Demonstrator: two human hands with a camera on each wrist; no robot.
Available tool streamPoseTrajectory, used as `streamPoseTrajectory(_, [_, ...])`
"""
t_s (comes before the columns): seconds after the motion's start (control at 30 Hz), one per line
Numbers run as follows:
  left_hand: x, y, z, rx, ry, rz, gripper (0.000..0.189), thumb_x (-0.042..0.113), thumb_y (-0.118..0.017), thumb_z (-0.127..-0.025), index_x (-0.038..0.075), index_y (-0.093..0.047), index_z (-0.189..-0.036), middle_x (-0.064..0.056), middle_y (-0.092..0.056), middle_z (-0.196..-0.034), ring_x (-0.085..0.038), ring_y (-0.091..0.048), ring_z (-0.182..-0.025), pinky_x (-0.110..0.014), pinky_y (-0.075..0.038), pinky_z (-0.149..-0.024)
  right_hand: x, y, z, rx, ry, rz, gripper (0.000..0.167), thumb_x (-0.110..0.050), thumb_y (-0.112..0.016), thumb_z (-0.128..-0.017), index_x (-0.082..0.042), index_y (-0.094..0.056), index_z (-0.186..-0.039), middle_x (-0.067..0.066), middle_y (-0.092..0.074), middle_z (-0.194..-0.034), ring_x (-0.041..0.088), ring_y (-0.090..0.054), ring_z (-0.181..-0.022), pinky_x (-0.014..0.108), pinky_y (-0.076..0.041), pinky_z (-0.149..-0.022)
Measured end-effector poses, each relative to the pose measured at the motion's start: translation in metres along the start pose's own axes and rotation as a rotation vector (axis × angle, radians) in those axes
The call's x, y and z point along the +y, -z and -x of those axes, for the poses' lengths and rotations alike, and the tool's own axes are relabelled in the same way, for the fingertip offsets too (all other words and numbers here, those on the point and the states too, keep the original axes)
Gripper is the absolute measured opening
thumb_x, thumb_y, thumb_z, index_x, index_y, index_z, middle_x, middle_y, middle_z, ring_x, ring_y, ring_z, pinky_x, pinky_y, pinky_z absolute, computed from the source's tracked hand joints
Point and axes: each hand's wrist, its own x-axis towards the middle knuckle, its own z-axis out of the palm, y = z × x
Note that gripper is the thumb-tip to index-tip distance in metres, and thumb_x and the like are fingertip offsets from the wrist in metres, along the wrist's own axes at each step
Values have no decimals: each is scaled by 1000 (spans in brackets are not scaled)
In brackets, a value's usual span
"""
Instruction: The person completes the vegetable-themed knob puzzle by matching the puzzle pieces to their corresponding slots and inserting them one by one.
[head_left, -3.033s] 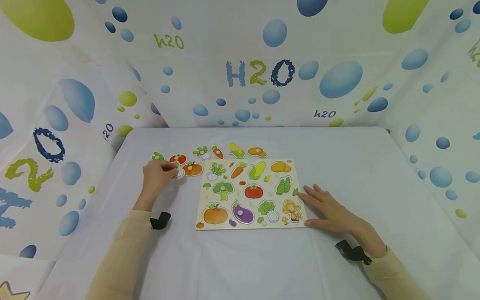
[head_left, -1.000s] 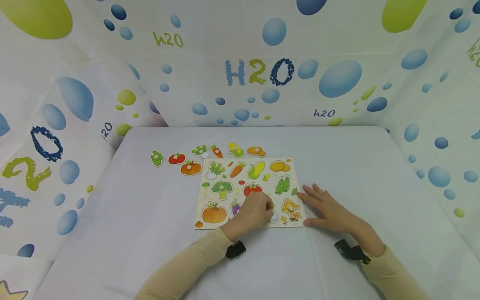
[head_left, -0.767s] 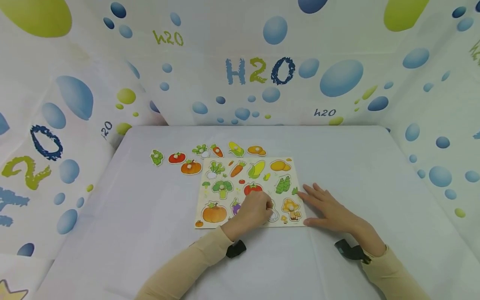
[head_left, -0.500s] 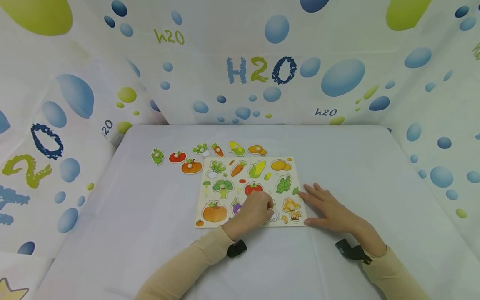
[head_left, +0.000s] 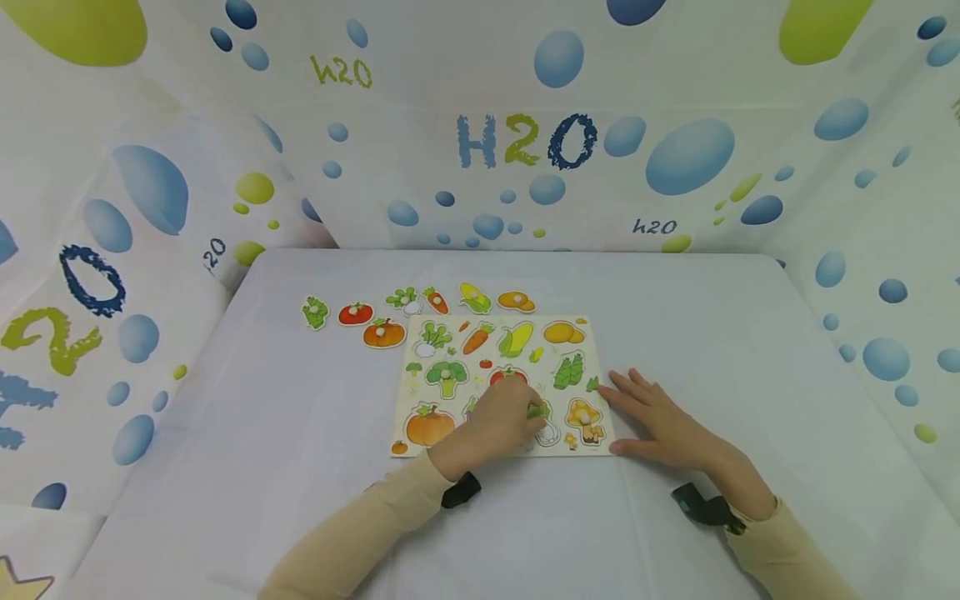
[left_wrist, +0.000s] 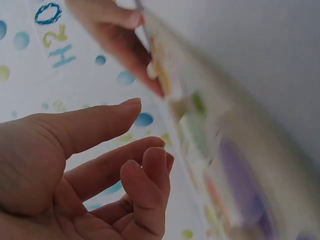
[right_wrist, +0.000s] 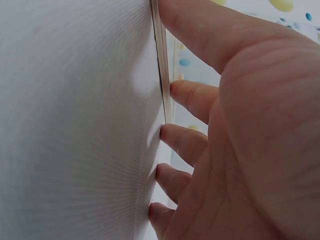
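In the head view, a wooden vegetable puzzle board lies flat on the table. My left hand hovers over its lower middle, by the bok choy piece, which lies at its matching picture. The left wrist view shows the thumb and fingers apart, with nothing between them. Under that hand the eggplant piece is mostly hidden in the head view. My right hand has its fingers spread and touches the board's right edge; the right wrist view shows the thumb against that edge.
Knobbed pieces lie behind and left of the board: asparagus, tomato, pumpkin, turnip, carrot, corn and potato. Broccoli and mushroom pieces sit in the board.
My left hand carried the bok choy piece from the left of the board to its lower right, then let go and drew back slightly leftward. My right hand has stayed at the edge.
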Motion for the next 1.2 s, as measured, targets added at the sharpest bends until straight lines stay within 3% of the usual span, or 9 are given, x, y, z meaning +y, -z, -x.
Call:
streamPoseTrajectory(0.07, [-5, 13, 2, 28, 37, 10, 21, 15, -73, -86, 1, -76, -101, -7, -69, -94, -18, -59, -84, -27, -48, -71, 0, 0, 0, -3, -7, -3, 80, -45, -73, -83, -16, -39, -150, 19, -26, -159, 45, -12, -148, 68, -13, -113])
streamPoseTrajectory(0.27, [-36, 65, 4, 178, 138, 91, 23, 14, -73, -86, 1, -75, -105, -10, -66, -91, -18, -56, -78, -27, -45, -67, -2, 0, 0, -8, -6, -7, 80, -45, -72, -83, -15, -39, -150, 19, -25, -159, 45, -11, -148, 68, -13, -112])
streamPoseTrajectory(0.47, [-91, 112, 11, 462, 163, 84, 19, 10, -73, -85, -2, -74, -99, -19, -68, -95, -30, -65, -82, -41, -50, -75, 0, 1, 2, 6, 10, -18, 78, -45, -71, -85, -15, -38, -150, 20, -25, -159, 46, -11, -147, 69, -13, -112])
streamPoseTrajectory(0.57, [-121, 131, 14, 574, 226, 69, 19, 8, -71, -86, -4, -73, -101, -22, -66, -95, -34, -64, -85, -42, -48, -77, 2, 0, 3, 11, 14, -28, 77, -44, -70, -86, -16, -38, -150, 20, -24, -160, 45, -10, -148, 67, -12, -113])
streamPoseTrajectory(0.73, [-174, 152, 24, 698, 381, 72, 23, 10, -67, -90, -5, -71, -107, -23, -64, -100, -34, -61, -92, -35, -45, -78, 1, -2, 2, 12, 22, -40, 76, -44, -70, -86, -17, -39, -150, 20, -24, -159, 46, -11, -148, 68, -13, -113])
streamPoseTrajectory(0.83, [-200, 160, 30, 736, 467, 96, 25, 12, -66, -91, -4, -70, -110, -22, -63, -103, -33, -58, -95, -30, -43, -78, 0, -3, 3, 17, 26, -42, 76, -45, -70, -86, -17, -39, -150, 21, -25, -159, 47, -12, -147, 69, -13, -112])
streamPoseTrajectory(0.97, [-226, 163, 36, 724, 596, 150, 30, 17, -65, -93, -2, -68, -116, -21, -62, -111, -28, -55, -100, -24, -41, -77, 0, -4, 4, 26, 24, -36, 77, -46, -70, -85, -16, -39, -150, 20, -26, -159, 47, -13, -147, 68, -14, -112])
streamPoseTrajectory(1.1, [-243, 162, 37, 699, 704, 219, 35, 21, -66, -92, -1, -67, -120, -19, -63, -115, -22, -54, -98, -17, -41, -71, 0, -5, 4, 30, 13, -27, 78, -48, -69, -85, -17, -39, -150, 19, -27, -159, 47, -13, -147, 67, -14, -112])
streamPoseTrajectory(1.2, [-251, 161, 37, 676, 749, 256, 38, 23, -67, -91, 0, -67, -121, -18, -63, -116, -17, -53, -95, -15, -41, -67, -1, -4, 3, 31, 11, -26, 77, -48, -69, -85, -18, -39, -150, 19, -27, -159, 47, -14, -147, 68, -14, -112])
